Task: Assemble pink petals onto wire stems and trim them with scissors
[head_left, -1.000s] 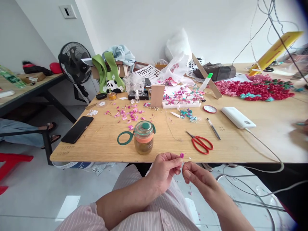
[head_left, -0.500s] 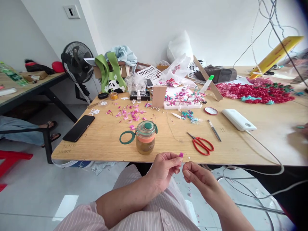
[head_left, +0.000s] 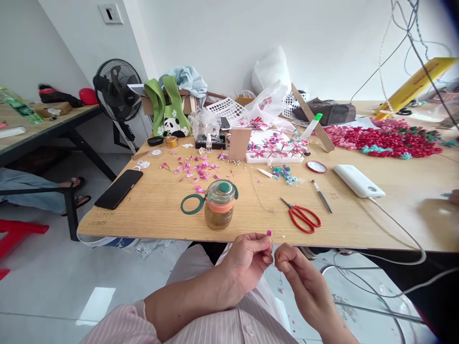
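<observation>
Here, smooth pale-grained wood makes up the table (head_left: 158,217), and on it stands a rounded clear jar (head_left: 219,215) with a green lid and a soft-looking orange band. Thin, curled pink petals (head_left: 197,169) lie loosely scattered behind it. To the right, the scissors (head_left: 303,219) have looped red handles and slim metal blades, and farther back a flat white block (head_left: 274,158) carries spiky pink and teal flowers (head_left: 278,145).

A tiny magenta piece (head_left: 268,233) sits at the fingertips of the left hand (head_left: 247,258), pinched between thumb and forefinger and poking up just above them, near the table's front edge. The right hand (head_left: 299,274) is just beside, apart from the piece, its thumb pressed against the bent forefinger.

Whether anything is caught in that right-hand pinch cannot be made out. The magenta piece's lower part is hidden by the left fingers, so its full shape is unclear. At the far right, another person's hand (head_left: 454,196) is blurred and cut off by the edge of view.
</observation>
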Action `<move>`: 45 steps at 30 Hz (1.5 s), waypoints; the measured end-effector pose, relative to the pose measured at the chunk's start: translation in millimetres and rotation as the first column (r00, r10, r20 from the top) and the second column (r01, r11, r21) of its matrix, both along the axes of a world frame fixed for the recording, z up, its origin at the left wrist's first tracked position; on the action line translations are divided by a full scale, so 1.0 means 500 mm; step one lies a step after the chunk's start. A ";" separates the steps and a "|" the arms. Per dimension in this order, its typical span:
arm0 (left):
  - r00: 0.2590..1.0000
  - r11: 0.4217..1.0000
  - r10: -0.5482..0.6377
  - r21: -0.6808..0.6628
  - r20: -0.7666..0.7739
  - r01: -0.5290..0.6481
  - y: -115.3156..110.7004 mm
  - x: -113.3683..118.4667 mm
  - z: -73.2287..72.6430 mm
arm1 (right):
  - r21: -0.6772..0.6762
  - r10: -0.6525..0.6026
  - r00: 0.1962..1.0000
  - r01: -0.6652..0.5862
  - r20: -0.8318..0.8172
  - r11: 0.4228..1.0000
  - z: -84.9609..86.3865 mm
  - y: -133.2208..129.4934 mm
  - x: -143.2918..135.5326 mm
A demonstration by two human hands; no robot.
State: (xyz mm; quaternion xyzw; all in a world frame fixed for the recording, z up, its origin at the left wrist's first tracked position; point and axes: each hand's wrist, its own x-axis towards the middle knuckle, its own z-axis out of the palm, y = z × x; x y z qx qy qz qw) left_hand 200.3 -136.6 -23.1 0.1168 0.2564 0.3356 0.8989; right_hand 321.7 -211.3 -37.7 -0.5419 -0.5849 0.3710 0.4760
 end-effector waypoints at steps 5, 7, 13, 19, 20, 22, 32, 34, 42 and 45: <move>0.999 0.999 -0.043 0.004 -0.005 0.043 -0.023 0.012 0.006 | -0.014 -0.020 0.999 0.021 0.028 1.000 0.004 -0.031 0.008; 0.998 0.998 -0.061 0.002 -0.002 0.061 -0.033 0.017 0.008 | -0.025 -0.013 0.998 0.014 0.057 1.000 0.004 -0.044 0.016; 0.999 0.991 0.029 -0.129 0.035 -0.024 -0.010 0.016 0.012 | -0.075 0.119 0.992 -0.116 0.039 0.990 0.012 -0.091 0.021; 0.996 0.996 0.089 -0.028 -0.024 -0.089 0.008 0.017 0.018 | -0.223 -0.054 0.999 0.051 -0.007 0.974 0.005 -0.102 0.030; 0.995 0.996 0.084 -0.012 -0.050 -0.085 0.006 0.019 0.017 | -0.240 -0.090 0.996 0.086 -0.008 0.967 0.001 -0.097 0.035; 0.993 0.997 0.082 0.008 -0.084 -0.082 0.002 0.022 0.012 | -0.249 -0.117 0.993 0.113 -0.002 0.962 -0.007 -0.086 0.043; 0.996 0.981 -0.007 0.191 -0.090 0.024 0.012 0.005 -0.002 | -0.114 -0.441 0.896 0.434 -0.049 0.894 -0.008 -0.018 0.066; 0.995 0.966 -0.018 0.254 -0.096 0.042 0.010 0.001 -0.001 | -0.127 -0.434 0.897 0.422 -0.084 0.898 0.004 -0.002 0.067; 0.979 0.909 -0.033 0.400 -0.203 0.113 0.011 -0.013 -0.008 | -0.222 -0.211 0.977 0.200 -0.027 0.954 0.053 0.049 0.051; 0.968 0.902 -0.062 0.402 -0.241 0.158 0.015 -0.018 -0.009 | -0.206 -0.212 0.977 0.213 0.030 0.955 0.054 0.063 0.052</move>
